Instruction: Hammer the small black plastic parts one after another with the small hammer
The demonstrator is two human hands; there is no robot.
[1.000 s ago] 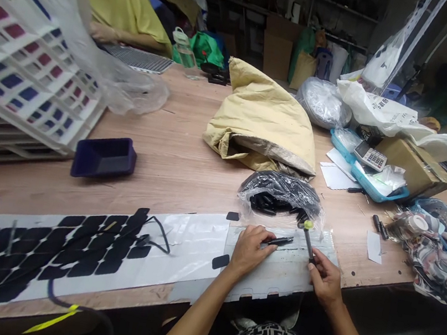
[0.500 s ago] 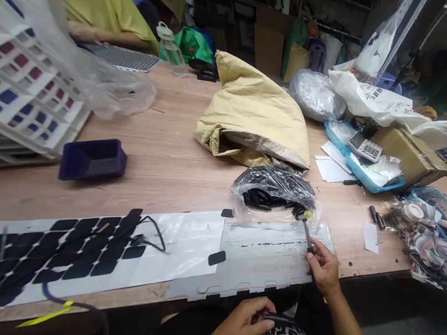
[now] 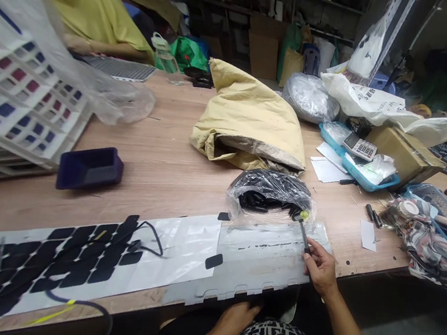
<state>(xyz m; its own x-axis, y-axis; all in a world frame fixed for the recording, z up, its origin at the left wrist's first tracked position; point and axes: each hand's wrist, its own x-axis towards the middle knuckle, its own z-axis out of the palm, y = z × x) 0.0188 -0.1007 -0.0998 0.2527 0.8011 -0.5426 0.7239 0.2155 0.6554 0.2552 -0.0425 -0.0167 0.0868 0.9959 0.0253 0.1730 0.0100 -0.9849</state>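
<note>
My right hand [image 3: 321, 269] is closed round a slim tool [image 3: 303, 238] with a dark handle and a grey shaft, above the right end of a pale grey sheet [image 3: 264, 257]. The tool's tip meets a yellow-green blob [image 3: 304, 215] at the front of a clear plastic bag [image 3: 272, 191] full of black parts. Lower down, my left hand [image 3: 238, 316] is in my lap below the table edge; its fingers are mostly hidden in shadow. On the left, a white sheet [image 3: 179, 239] carries rows of black rounded pads [image 3: 81, 247].
A purple tray [image 3: 91, 170] and stacked white crates [image 3: 29, 88] occupy the left. A yellow sack [image 3: 251, 118] lies behind the bag. To the right are a blue basket [image 3: 367, 178], a calculator [image 3: 360, 147], a cardboard box [image 3: 404, 152] and bundled cloth [image 3: 426, 242]. A co-worker's yellow sleeve [image 3: 107, 16] shows far left.
My left hand has moved down and away under the table edge, and the black rod-like piece it held is out of sight. My right hand stays closed on the tool. The view has shifted slightly.
</note>
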